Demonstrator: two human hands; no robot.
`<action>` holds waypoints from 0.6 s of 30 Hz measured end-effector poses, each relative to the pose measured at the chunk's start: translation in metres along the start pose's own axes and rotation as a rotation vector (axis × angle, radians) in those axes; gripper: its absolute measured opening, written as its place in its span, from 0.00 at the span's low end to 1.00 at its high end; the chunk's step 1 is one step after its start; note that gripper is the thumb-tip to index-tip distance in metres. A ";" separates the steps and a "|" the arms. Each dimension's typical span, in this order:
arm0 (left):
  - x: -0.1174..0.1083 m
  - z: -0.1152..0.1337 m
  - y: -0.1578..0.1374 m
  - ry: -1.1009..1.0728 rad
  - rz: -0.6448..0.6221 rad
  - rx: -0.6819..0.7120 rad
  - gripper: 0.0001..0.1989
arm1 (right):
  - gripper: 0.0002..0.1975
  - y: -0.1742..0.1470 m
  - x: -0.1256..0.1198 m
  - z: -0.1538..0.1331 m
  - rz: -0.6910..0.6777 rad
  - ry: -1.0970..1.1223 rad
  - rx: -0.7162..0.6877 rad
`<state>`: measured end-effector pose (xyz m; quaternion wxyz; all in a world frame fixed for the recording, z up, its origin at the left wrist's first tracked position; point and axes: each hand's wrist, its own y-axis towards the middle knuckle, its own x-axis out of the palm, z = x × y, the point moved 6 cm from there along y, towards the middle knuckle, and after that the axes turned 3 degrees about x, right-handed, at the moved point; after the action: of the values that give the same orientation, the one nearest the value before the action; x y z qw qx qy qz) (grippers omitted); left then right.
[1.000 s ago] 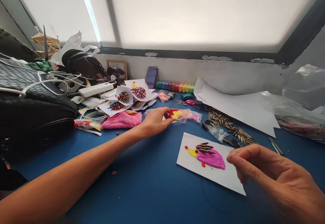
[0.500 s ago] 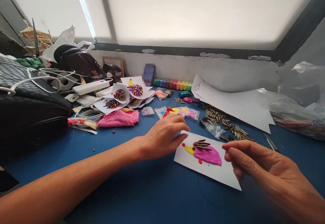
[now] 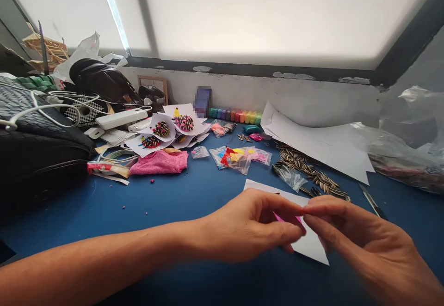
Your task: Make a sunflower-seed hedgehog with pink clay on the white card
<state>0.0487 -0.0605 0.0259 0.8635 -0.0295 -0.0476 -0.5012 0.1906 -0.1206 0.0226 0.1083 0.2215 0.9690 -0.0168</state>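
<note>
In front of me lies a white card [image 3: 314, 246] with a magenta clay hedgehog body [image 3: 277, 217], now mostly covered. My left hand [image 3: 251, 227] hovers over the card, thumb and fingers apart. Its index fingertip meets the fingertips of my right hand [image 3: 364, 239]. Thumb and index of the right hand are pinched together at the card's right side. A reddish tint shows where the fingertips meet; whether a small piece is held there is hidden. Beyond the card, sunflower seeds [image 3: 321, 176] lie in a heap.
Bags of coloured clay [image 3: 239, 158] and a row of clay packs [image 3: 237, 115] sit farther back. Finished hedgehog cards [image 3: 140, 145] and a pink cloth [image 3: 159, 162] are left. White sheets [image 3: 319, 142] and a craft knife [image 3: 371, 199] lie right, a black bag [image 3: 41, 158] far left.
My left hand has moved right and nearer, from the card's left edge to over the hedgehog, meeting the right fingertips. The right hand stays pinched near the same spot.
</note>
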 end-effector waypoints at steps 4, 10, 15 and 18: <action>0.006 -0.002 0.004 -0.077 -0.047 -0.037 0.15 | 0.14 0.001 -0.003 -0.001 0.009 -0.013 -0.079; 0.005 -0.012 0.002 -0.025 -0.002 -0.032 0.13 | 0.12 0.004 0.001 -0.002 -0.110 -0.176 -0.135; 0.004 -0.012 -0.002 -0.037 0.054 -0.014 0.15 | 0.16 -0.002 0.010 -0.003 -0.174 -0.162 -0.114; 0.002 -0.011 -0.002 -0.083 0.076 -0.026 0.20 | 0.13 -0.009 0.016 -0.004 -0.230 -0.146 -0.146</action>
<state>0.0481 -0.0642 0.0148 0.8789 -0.0632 -0.0755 -0.4668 0.1715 -0.1211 0.0230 0.1916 0.0989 0.9761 0.0251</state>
